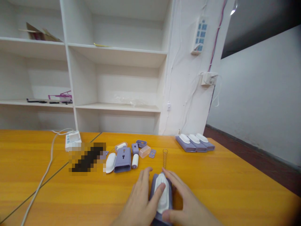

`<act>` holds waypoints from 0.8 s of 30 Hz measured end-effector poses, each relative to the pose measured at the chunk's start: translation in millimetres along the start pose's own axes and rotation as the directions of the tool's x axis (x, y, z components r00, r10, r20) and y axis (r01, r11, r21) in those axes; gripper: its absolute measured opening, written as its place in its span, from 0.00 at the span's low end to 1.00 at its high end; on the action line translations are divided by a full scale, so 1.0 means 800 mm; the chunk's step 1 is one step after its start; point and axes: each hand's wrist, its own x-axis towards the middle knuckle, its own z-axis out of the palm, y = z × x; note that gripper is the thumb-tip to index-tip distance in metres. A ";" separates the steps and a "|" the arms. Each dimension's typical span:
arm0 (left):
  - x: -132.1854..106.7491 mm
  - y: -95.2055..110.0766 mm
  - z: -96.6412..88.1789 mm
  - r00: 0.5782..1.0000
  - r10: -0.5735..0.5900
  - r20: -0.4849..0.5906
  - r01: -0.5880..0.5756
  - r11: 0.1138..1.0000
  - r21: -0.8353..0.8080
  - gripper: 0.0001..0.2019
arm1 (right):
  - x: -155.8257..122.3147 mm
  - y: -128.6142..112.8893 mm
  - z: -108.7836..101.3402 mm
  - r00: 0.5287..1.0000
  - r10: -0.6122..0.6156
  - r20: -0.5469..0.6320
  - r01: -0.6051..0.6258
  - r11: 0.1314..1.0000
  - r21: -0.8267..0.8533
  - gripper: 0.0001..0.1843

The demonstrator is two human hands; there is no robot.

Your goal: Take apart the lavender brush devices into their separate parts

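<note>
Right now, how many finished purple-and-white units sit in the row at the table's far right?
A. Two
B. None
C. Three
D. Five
C: three purple units with white tops lie side by side at the table far edge, apart from the one under both hands.

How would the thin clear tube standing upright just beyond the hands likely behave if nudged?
The clear tube stands on end, tall and narrow, so it would probably tip easily. Being round, it would likely roll across the smooth table afterwards. It looks thin-walled and hollow, so probably very light.
</note>
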 end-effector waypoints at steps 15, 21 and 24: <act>0.007 0.002 -0.020 0.954 0.214 0.211 -0.159 0.955 -0.249 0.63 | -0.011 -0.019 -0.015 0.999 0.000 0.036 0.000 1.000 -0.006 0.58; 0.004 0.004 -0.011 0.985 0.114 0.130 -0.085 0.974 -0.210 0.52 | -0.017 -0.010 -0.012 0.993 -0.082 0.086 0.086 0.995 -0.052 0.48; 0.007 -0.003 -0.006 0.990 0.100 0.095 -0.081 0.979 -0.185 0.51 | -0.016 -0.007 -0.011 0.989 -0.122 0.084 0.129 0.987 -0.093 0.43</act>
